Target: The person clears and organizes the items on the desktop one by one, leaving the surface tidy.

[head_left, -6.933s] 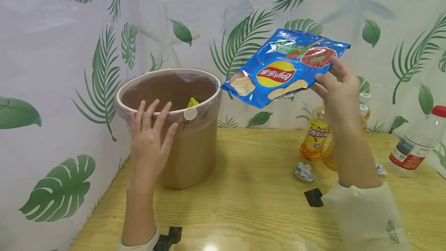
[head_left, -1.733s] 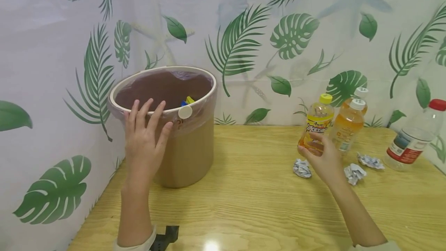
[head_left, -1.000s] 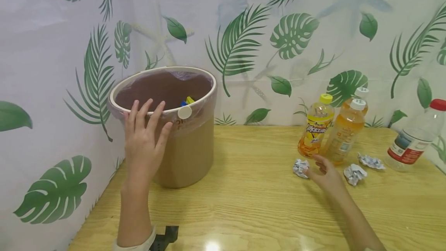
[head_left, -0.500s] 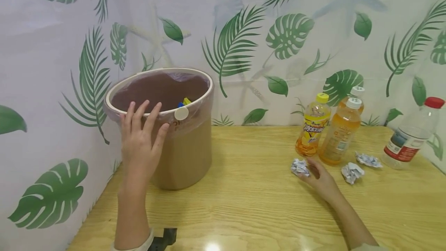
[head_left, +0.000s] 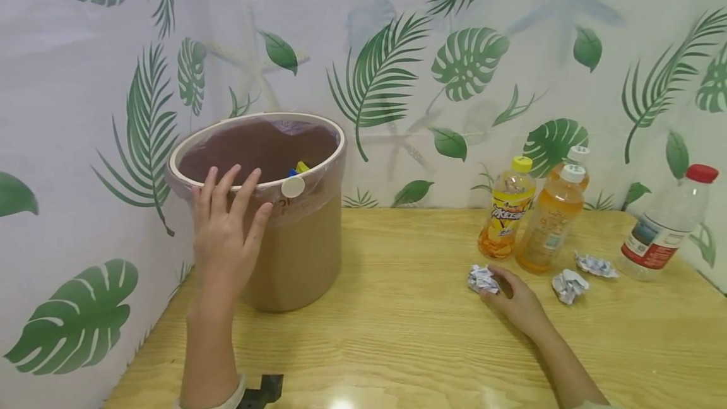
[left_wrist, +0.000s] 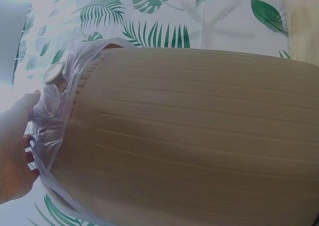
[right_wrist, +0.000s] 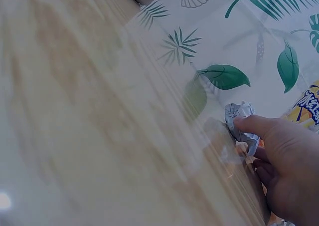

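My left hand (head_left: 224,242) rests at the near rim of a brown waste bin (head_left: 298,251), fingers straight and spread over the edge. In the left wrist view, the hand (left_wrist: 15,151) sits against the clear plastic liner (left_wrist: 50,121) folded over that rim. Bits of yellow and blue packaging (head_left: 301,168) show inside the bin. My right hand (head_left: 519,305) pinches a crumpled paper ball (head_left: 483,279) low at the table, thumb at its near side. The right wrist view shows thumb and fingers on either side of the paper ball (right_wrist: 241,126).
Behind the right hand stand a yellow-capped tea bottle (head_left: 507,210) and two white-capped bottles, the nearer bottle (head_left: 548,226) holding amber liquid. Two more crumpled papers, one paper ball (head_left: 570,286) nearer, lie right of the hand. A red-capped clear bottle (head_left: 661,232) leans at far right.
The blue chip bag left my right hand; blue now shows in the bin. That hand then came down from near the bottles to the paper ball. My left hand stayed at the rim.
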`<action>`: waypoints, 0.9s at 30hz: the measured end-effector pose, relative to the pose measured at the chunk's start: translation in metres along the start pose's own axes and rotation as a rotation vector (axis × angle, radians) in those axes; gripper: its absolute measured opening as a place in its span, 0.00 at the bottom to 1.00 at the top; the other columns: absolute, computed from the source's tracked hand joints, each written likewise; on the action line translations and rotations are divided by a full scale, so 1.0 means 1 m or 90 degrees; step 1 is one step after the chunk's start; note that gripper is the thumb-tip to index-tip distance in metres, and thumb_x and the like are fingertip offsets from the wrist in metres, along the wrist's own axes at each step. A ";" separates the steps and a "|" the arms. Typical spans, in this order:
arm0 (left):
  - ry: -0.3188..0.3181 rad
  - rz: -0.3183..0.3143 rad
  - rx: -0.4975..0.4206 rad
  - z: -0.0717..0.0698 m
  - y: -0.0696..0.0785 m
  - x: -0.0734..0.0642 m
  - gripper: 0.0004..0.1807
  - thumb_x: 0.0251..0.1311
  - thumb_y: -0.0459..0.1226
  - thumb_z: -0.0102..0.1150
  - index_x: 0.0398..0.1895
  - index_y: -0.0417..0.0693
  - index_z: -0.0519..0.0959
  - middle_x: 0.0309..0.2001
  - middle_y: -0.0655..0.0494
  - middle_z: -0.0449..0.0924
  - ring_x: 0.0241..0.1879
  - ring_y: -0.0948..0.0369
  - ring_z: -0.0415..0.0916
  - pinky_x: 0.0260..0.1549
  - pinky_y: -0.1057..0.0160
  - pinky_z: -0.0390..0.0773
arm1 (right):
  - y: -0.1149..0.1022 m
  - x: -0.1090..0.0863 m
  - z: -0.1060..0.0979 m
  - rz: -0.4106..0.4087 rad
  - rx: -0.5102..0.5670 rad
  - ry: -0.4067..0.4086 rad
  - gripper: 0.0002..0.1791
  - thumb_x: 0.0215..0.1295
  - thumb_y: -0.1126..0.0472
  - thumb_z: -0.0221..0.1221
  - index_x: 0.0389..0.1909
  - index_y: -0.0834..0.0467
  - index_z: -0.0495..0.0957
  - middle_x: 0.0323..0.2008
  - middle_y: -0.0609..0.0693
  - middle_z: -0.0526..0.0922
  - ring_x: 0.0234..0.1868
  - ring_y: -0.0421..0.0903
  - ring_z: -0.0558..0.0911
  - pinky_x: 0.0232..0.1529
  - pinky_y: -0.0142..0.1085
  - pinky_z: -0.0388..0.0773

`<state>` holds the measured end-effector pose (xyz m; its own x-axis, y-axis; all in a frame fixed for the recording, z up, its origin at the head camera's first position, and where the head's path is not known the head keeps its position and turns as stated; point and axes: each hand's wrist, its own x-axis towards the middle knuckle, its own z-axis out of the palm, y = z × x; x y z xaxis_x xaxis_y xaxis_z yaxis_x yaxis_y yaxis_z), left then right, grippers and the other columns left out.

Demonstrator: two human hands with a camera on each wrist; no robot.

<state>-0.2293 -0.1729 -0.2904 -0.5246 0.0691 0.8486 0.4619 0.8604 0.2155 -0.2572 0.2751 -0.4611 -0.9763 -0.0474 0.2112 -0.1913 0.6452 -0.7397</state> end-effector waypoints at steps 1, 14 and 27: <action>0.000 0.002 0.000 0.000 0.000 0.000 0.28 0.68 0.55 0.36 0.63 0.50 0.67 0.64 0.46 0.59 0.69 0.53 0.41 0.65 0.51 0.35 | 0.000 0.000 0.000 0.002 -0.004 0.000 0.33 0.62 0.53 0.59 0.62 0.67 0.62 0.60 0.70 0.62 0.61 0.67 0.58 0.59 0.57 0.56; -0.008 0.000 -0.002 -0.001 0.000 0.000 0.28 0.68 0.55 0.36 0.63 0.50 0.67 0.64 0.47 0.59 0.69 0.53 0.40 0.65 0.51 0.35 | 0.002 -0.001 -0.001 0.020 -0.036 0.004 0.32 0.62 0.50 0.58 0.61 0.67 0.63 0.59 0.71 0.63 0.61 0.68 0.58 0.57 0.60 0.55; -0.003 0.004 -0.004 -0.002 0.000 0.000 0.29 0.68 0.56 0.34 0.63 0.49 0.67 0.64 0.46 0.59 0.69 0.53 0.41 0.65 0.51 0.35 | 0.000 -0.002 -0.001 0.021 -0.031 0.007 0.32 0.63 0.50 0.57 0.60 0.66 0.64 0.57 0.69 0.67 0.59 0.67 0.63 0.57 0.57 0.59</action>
<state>-0.2278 -0.1734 -0.2897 -0.5245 0.0770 0.8479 0.4694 0.8570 0.2125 -0.2547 0.2757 -0.4609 -0.9808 -0.0171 0.1944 -0.1535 0.6826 -0.7145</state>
